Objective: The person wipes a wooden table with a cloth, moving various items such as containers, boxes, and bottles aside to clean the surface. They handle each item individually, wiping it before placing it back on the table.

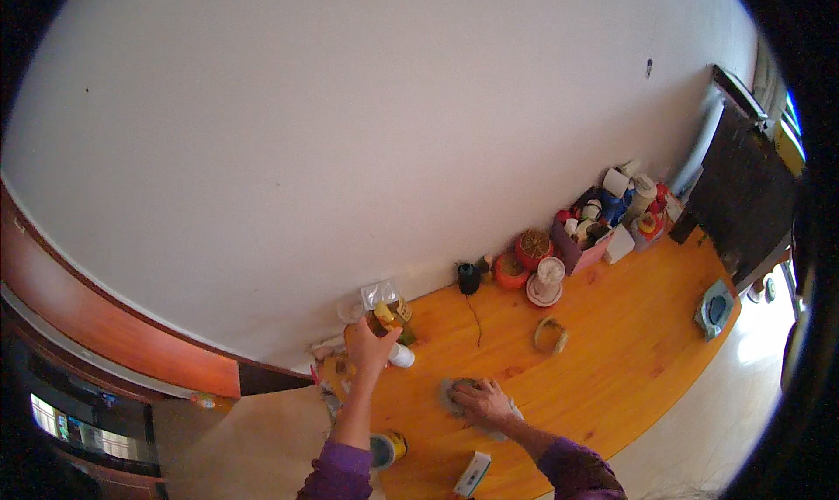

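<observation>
My right hand (482, 401) presses down on a greyish cloth (452, 405) that lies on the orange-brown wooden table (590, 362). Up at the table's left end near the wall, my left hand (370, 349) reaches with thumb and fingers apart, beside a clear plastic cup (351, 308). Whether its fingertips touch something there I cannot tell. Just right of that hand lie a white bottle (401, 356) and a yellow item (385, 314), with a clear blister-like package (379, 294) behind them.
Near me are a yellow-rimmed can (388, 450) and a small white box (473, 474). A ring-shaped item (550, 335) lies mid-table. Along the wall stand a dark container (468, 278), red round pots (533, 247) and a filled pink box (593, 254). A blue-green packet (714, 309) is at the right edge.
</observation>
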Demonstrator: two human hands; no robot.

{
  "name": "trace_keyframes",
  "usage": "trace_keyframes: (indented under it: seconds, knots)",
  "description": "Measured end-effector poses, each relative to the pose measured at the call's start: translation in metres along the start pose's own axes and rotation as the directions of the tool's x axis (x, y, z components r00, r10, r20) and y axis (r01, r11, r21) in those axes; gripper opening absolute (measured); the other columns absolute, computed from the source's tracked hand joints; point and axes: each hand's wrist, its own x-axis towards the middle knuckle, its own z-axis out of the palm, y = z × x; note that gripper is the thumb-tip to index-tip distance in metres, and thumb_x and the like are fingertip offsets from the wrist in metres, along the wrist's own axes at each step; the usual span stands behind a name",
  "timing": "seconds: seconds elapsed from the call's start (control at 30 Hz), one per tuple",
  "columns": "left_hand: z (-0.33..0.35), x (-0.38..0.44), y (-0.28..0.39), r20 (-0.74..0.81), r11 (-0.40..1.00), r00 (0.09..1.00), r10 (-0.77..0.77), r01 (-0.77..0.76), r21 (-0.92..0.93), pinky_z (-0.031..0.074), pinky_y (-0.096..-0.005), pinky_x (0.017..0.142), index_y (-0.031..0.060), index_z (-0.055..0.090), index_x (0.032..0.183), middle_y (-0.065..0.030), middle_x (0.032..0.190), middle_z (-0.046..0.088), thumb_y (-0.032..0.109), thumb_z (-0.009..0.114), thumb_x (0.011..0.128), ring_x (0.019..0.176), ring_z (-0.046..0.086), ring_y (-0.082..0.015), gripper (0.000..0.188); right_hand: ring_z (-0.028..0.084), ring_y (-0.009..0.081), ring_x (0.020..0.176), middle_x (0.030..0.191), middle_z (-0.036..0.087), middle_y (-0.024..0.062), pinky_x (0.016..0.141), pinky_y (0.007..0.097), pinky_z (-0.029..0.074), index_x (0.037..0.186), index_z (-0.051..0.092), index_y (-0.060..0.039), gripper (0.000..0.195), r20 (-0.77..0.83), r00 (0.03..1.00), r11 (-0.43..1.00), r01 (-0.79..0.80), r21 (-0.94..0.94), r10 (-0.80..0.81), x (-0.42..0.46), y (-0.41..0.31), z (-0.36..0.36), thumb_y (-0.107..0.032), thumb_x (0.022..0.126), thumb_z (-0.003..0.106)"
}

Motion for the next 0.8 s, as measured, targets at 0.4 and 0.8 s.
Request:
trace_keyframes:
  seconds: [0.4, 0.8]
  knots:
    - [0.019, 0.002, 0.012, -0.048, 1.000, 0.999, -0.019, 0.019, 0.004, 0.045, -0.0386, 0.068, 0.0050, 0.054, 0.088, -0.0141, 0.084, 0.059, 0.030, 0.073, 0.053, 0.079, 0.057, -0.0301, 0.047, 0.045, 0.0288, 0.100, 0.117, 0.047, -0.0002, 0.081, 0.0432, 0.036, 0.100, 0.055, -0.0179, 0.036, -0.070, 0.970, 0.971, -0.230, 0.071, 0.234, -0.077, -0.011, -0.059, -0.016, 0.064, 0.059]
    - [0.045, -0.008, 0.063, -0.158, 0.905, 0.897, 0.412, -0.423, -0.043, 0.044, -0.0392, 0.053, 0.0034, 0.055, 0.068, -0.0119, 0.064, 0.057, 0.030, 0.073, 0.052, 0.059, 0.056, -0.0293, 0.036, 0.046, 0.0292, 0.096, 0.115, 0.048, -0.0001, 0.078, 0.0419, 0.038, 0.100, 0.055, -0.0180, 0.036, -0.093, 0.963, 0.967, -0.251, 0.044, 0.254, -0.082, -0.003, -0.047, -0.016, 0.064, 0.059]
